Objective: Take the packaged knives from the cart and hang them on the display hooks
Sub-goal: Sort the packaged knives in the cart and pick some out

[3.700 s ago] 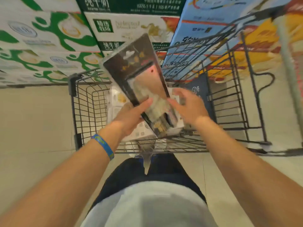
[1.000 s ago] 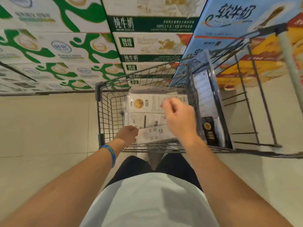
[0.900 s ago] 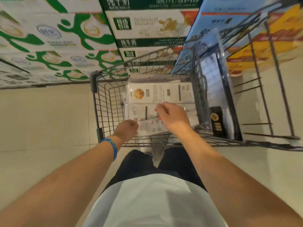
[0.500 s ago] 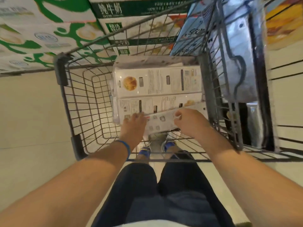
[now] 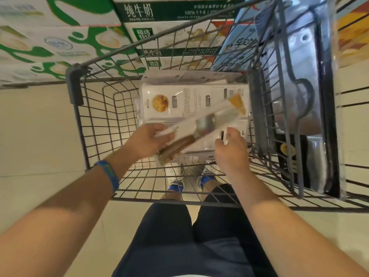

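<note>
Head view. Left hand point(image 5: 146, 140): fingers curled round the lower end of one packaged knife point(image 5: 201, 124), held slanted above the stack of knife packs point(image 5: 185, 96) lying in the cart point(image 5: 74, 86). Right hand point(image 5: 229, 150): fingers half-curled, holding nothing, just beside the raised pack. Milk cases point(image 5: 139, 11) behind the cart read "纯牛奶" and "100%"; print on the packs too small to read.

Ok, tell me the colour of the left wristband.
The wristband is blue with a green marking; head view.
</note>
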Demonstrator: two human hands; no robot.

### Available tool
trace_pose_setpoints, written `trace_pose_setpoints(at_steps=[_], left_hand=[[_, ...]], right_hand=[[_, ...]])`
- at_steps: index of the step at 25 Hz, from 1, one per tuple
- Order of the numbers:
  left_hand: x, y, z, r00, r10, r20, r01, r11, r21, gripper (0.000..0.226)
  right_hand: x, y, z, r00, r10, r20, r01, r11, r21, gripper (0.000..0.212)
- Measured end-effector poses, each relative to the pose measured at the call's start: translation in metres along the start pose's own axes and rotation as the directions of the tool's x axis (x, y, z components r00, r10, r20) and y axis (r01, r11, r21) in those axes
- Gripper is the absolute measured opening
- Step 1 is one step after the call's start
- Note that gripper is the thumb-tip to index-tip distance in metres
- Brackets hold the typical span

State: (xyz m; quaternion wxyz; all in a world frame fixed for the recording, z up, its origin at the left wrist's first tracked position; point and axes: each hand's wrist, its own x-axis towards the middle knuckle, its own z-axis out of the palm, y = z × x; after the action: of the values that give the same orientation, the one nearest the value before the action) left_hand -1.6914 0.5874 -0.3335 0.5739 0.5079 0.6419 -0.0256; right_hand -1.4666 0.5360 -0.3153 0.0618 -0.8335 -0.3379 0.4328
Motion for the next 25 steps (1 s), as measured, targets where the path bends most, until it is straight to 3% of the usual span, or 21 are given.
trace_pose_setpoints(at_steps=[2, 4, 6, 8, 9, 10, 12, 13, 14, 15, 18, 20, 23, 25], left_hand=[[-0.002, 0.007, -0.026, 0.996, -0.062, 0.062, 0.083, 0.9, -0.428, 0.038], [0.0, 0.011, -0.042, 0.984, -0.061, 0.167, 0.155, 0.756, -0.637, 0.044], [0.007, 0.013, -0.043, 0.977, -0.057, 0.205, 0.179, 0.744, -0.644, 0.041], [0.014, 0.012, -0.033, 0.98, -0.083, 0.181, 0.168, 0.833, -0.528, 0.036], [0.017, 0.008, -0.027, 0.985, -0.098, 0.14, 0.158, 0.839, -0.521, 0.036], [0.022, 0.001, -0.021, 0.988, -0.134, 0.076, 0.152, 0.784, -0.602, 0.037], [0.028, -0.018, -0.012, 0.944, -0.273, -0.185, 0.044, 0.659, -0.751, 0.035], [0.031, -0.03, -0.006, 0.867, -0.337, -0.367, -0.004, 0.731, -0.682, 0.031], [0.032, -0.041, 0.001, 0.796, -0.351, -0.493, 0.043, 0.845, -0.533, 0.028], [0.033, -0.051, 0.011, 0.78, -0.34, -0.526, 0.144, 0.915, -0.378, 0.034], [0.033, -0.073, 0.042, 0.857, -0.369, -0.36, 0.307, 0.926, -0.218, 0.047], [0.036, -0.079, 0.044, 0.853, -0.378, -0.36, 0.324, 0.924, -0.203, 0.043], [0.039, -0.088, 0.033, 0.867, -0.373, -0.331, 0.326, 0.926, -0.192, 0.032], [0.038, -0.09, 0.031, 0.877, -0.362, -0.318, 0.323, 0.931, -0.169, 0.034]], right_hand=[[-0.001, -0.01, 0.013, 0.981, 0.183, 0.057, -0.192, 0.954, 0.232, 0.058], [-0.003, -0.02, 0.025, 0.893, 0.322, 0.314, -0.444, 0.743, 0.5, 0.059], [0.002, -0.029, 0.037, 0.837, 0.19, 0.514, -0.527, 0.534, 0.661, 0.052], [0.013, -0.038, 0.048, 0.866, 0.101, 0.49, -0.489, 0.384, 0.784, 0.04], [0.018, -0.043, 0.05, 0.885, 0.119, 0.45, -0.463, 0.333, 0.822, 0.029], [0.025, -0.047, 0.05, 0.902, 0.163, 0.401, -0.433, 0.317, 0.844, 0.017], [0.038, -0.056, 0.047, 0.924, 0.216, 0.314, -0.373, 0.341, 0.863, 0.007], [0.046, -0.06, 0.046, 0.933, 0.222, 0.282, -0.348, 0.369, 0.862, 0.009], [0.052, -0.067, 0.044, 0.943, 0.219, 0.249, -0.32, 0.403, 0.857, 0.011], [0.057, -0.076, 0.042, 0.955, 0.212, 0.208, -0.284, 0.447, 0.848, 0.014], [0.079, -0.111, 0.043, 0.979, 0.182, 0.088, -0.18, 0.591, 0.787, 0.02], [0.097, -0.13, 0.049, 0.983, 0.124, 0.133, -0.182, 0.651, 0.737, 0.01], [0.11, -0.129, 0.066, 0.977, 0.043, 0.211, -0.115, 0.933, 0.341, 0.035], [0.102, -0.116, 0.074, 0.995, -0.035, 0.088, 0.022, 0.989, 0.145, 0.037]])
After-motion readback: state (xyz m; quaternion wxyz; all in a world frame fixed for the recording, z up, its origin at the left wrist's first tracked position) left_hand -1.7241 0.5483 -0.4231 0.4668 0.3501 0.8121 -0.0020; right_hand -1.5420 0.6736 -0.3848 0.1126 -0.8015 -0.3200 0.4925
